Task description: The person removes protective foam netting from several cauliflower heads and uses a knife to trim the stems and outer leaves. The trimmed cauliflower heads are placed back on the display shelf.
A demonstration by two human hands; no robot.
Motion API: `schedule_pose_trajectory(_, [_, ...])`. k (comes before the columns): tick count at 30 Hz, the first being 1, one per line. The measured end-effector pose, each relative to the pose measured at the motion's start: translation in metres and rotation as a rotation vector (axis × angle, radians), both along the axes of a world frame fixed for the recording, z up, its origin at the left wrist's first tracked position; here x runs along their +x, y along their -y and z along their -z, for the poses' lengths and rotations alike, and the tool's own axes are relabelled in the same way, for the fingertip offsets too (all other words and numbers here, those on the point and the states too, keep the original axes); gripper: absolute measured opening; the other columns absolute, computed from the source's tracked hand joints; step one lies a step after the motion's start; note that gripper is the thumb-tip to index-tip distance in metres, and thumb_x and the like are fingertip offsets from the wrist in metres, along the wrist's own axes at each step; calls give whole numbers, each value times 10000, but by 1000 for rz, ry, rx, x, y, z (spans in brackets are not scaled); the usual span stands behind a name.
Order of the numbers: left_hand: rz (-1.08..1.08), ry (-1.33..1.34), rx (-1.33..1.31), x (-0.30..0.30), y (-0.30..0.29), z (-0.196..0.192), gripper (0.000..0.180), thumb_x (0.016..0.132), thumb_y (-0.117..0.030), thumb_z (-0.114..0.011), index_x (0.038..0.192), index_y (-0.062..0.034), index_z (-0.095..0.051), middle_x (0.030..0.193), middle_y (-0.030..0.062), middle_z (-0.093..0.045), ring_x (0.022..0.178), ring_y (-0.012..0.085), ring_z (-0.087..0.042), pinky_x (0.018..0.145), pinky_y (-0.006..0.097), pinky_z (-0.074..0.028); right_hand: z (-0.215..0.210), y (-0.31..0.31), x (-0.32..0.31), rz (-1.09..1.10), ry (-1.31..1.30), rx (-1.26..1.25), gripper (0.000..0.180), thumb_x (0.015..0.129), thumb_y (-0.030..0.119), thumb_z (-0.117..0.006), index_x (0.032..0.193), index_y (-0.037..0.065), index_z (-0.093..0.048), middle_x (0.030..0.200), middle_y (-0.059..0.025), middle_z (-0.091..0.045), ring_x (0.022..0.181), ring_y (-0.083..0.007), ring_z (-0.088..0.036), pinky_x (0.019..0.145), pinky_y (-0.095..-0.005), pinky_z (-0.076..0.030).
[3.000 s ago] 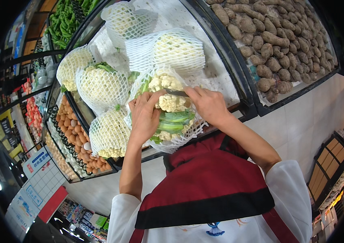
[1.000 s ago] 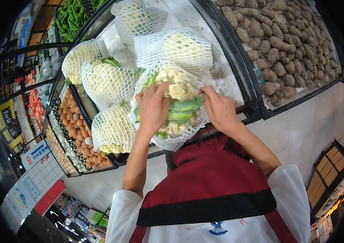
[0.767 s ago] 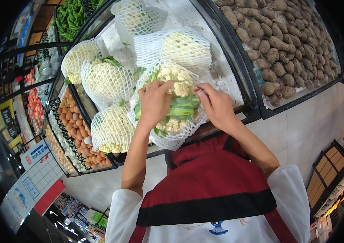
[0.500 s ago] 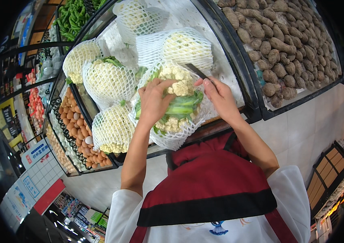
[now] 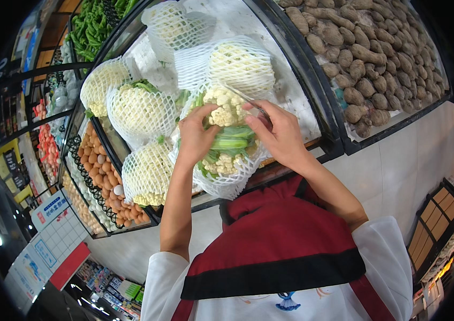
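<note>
In front of me a cauliflower (image 5: pixel 226 108) with pale curds and green leaf stalks (image 5: pixel 233 138) sits in a pulled-down white foam net (image 5: pixel 227 185). More curds (image 5: pixel 222 165) show below the stalks, so I cannot tell whether one head or two lie there. My left hand (image 5: pixel 196 137) grips the cauliflower from its left side, thumb and fingers on the curds. On the other side my right hand (image 5: pixel 281 131) is closed round a knife (image 5: pixel 244 96). Its thin blade points up and left along the upper curds; the handle is mostly hidden in the fingers.
Several net-wrapped cauliflowers (image 5: pixel 141 113) lie around in the white-lined bin. A black bin edge (image 5: pixel 312 80) separates them from brown taro-like roots (image 5: pixel 371 64) on the right. Brown eggs (image 5: pixel 101 171) are at the left, green peppers (image 5: pixel 94 29) at the far left.
The knife has turned in my right hand, its blade now thin and edge-on beside the curds. My right hand has shifted slightly left and down, its thumb nearer the stalks.
</note>
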State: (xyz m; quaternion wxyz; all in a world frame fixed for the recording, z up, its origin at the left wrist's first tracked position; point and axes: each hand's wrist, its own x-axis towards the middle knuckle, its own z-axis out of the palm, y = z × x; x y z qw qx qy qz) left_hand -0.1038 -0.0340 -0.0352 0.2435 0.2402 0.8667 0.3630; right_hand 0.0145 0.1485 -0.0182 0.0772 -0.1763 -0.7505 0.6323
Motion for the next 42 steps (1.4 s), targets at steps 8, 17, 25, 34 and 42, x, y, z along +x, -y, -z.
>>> schedule_pose_trajectory(8, [-82, 198, 95, -7, 12, 9, 456, 706, 93, -644, 1140, -45, -611, 1022, 98, -649, 726, 129, -540, 681, 276, -463, 6, -1, -8, -9, 33, -36, 221, 817, 110, -679, 1029, 51, -658, 673, -31, -430, 567, -89, -368, 519, -233, -347])
schedule_pose_trajectory(17, [-5, -142, -152, 7, -9, -5, 351, 758, -134, -703, 1101, -111, -635, 882, 73, -594, 831, 229, -567, 828, 370, -353, 14, 2, -3, -42, -28, 390, 171, 908, 193, -542, 972, 35, -539, 813, -128, -614, 679, -346, -617, 573, -418, -477])
schedule_pose_trajectory(25, [61, -260, -275, 14, -18, -13, 359, 781, -167, -689, 1131, -143, -616, 901, 56, -561, 960, 247, -515, 846, 387, -295, 35, -5, 10, -162, -53, 679, 126, 855, 103, -549, 977, 77, -529, 830, -92, -604, 679, -314, -625, 557, -407, -495])
schedule_pose_trajectory(34, [68, -250, -279, 16, -21, -17, 362, 781, -147, -677, 1136, -130, -607, 917, 55, -559, 957, 239, -509, 837, 375, -283, 37, 3, 6, -168, -72, 787, 196, 766, 50, -554, 949, 91, -499, 803, -64, -579, 631, -261, -643, 489, -374, -502])
schedule_pose_trajectory(42, [72, -285, -255, 16, -18, -13, 342, 789, -146, -671, 1124, -119, -605, 940, 62, -566, 958, 240, -512, 844, 374, -291, 40, 6, 8, -159, -8, 821, 187, 762, 53, -549, 935, 91, -490, 782, -62, -576, 621, -259, -640, 486, -381, -503])
